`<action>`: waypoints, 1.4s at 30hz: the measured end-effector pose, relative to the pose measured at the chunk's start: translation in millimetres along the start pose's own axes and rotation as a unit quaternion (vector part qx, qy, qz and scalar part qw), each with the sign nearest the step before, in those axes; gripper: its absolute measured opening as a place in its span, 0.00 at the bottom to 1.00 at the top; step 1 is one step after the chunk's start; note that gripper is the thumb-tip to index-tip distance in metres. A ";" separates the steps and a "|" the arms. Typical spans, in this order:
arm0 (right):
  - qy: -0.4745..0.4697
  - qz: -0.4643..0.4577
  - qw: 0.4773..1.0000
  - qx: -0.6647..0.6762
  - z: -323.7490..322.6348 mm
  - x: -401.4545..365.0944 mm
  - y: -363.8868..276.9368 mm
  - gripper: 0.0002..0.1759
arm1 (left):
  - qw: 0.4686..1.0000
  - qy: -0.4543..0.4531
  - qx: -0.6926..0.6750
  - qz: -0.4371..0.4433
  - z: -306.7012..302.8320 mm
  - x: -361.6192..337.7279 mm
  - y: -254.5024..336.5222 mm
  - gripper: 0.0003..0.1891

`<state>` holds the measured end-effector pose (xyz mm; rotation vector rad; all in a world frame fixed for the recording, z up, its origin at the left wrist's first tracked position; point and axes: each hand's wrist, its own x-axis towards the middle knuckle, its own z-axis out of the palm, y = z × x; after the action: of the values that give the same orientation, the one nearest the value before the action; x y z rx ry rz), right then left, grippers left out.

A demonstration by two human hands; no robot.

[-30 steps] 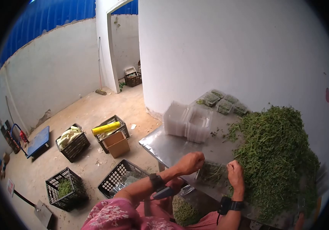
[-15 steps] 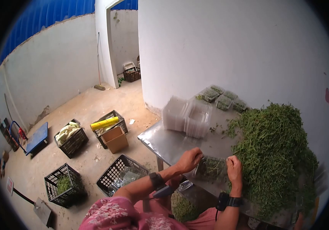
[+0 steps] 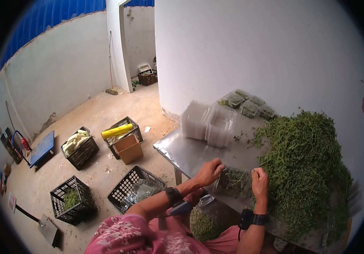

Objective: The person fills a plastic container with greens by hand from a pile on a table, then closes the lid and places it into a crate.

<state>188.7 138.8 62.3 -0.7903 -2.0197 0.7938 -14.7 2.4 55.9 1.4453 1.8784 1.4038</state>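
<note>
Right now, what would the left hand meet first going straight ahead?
Likely the clear container of greens, right beside the left hand's fingertips; depth and exact contact are hard to judge.

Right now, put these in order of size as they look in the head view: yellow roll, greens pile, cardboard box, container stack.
1. Greens pile
2. Container stack
3. Cardboard box
4. Yellow roll
The last two sit farther off.

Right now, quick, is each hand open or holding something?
Left hand: closed on the left end of a clear container of greens.
Right hand: closed on its right end.
</note>
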 end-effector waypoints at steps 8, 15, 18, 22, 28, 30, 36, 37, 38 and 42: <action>0.040 0.117 0.972 0.202 9.7 1.3 8.1 0.12 | 0.995 0.023 -0.081 -0.048 5.8 -15.8 -19.0 0.25; 0.061 0.157 0.953 0.252 26.7 -3.4 -5.5 0.12 | 0.908 0.035 -0.382 -0.168 5.7 -30.1 -10.3 0.31; 0.049 0.169 0.949 0.263 32.5 -6.5 -10.3 0.11 | 0.880 0.031 -0.440 -0.177 4.0 -40.2 -10.7 0.32; 0.016 0.182 0.937 0.297 39.6 -10.5 -16.6 0.11 | 0.883 0.030 -0.443 -0.151 -3.3 -51.0 -17.9 0.32; -0.069 0.144 0.935 0.315 49.6 -16.8 -26.3 0.10 | 0.893 -0.021 -0.421 -0.158 -23.0 -71.2 -11.6 0.32; -0.089 0.143 0.935 0.311 47.8 -17.2 -28.4 0.09 | 0.889 -0.007 -0.443 -0.115 -21.8 -73.8 -10.0 0.30; -0.134 0.131 0.918 0.348 46.1 -14.3 -34.2 0.09 | 0.888 0.003 -0.455 -0.073 -20.7 -75.5 -9.4 0.42; -0.146 0.135 0.913 0.357 46.3 -17.9 -33.7 0.09 | 0.886 -0.004 -0.456 -0.076 -22.8 -78.5 -7.7 0.44; -0.158 0.133 0.914 0.350 46.0 -18.1 -35.0 0.09 | 0.888 -0.010 -0.455 -0.073 -26.2 -78.3 -7.4 0.46; -0.205 0.134 0.913 0.327 45.5 -19.1 -39.9 0.10 | 0.892 -0.009 -0.446 -0.074 -34.4 -77.3 -13.0 0.46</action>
<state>149.6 88.8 62.2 -0.5312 -1.8039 1.8018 -17.2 -81.6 39.3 0.8139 1.0173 1.7985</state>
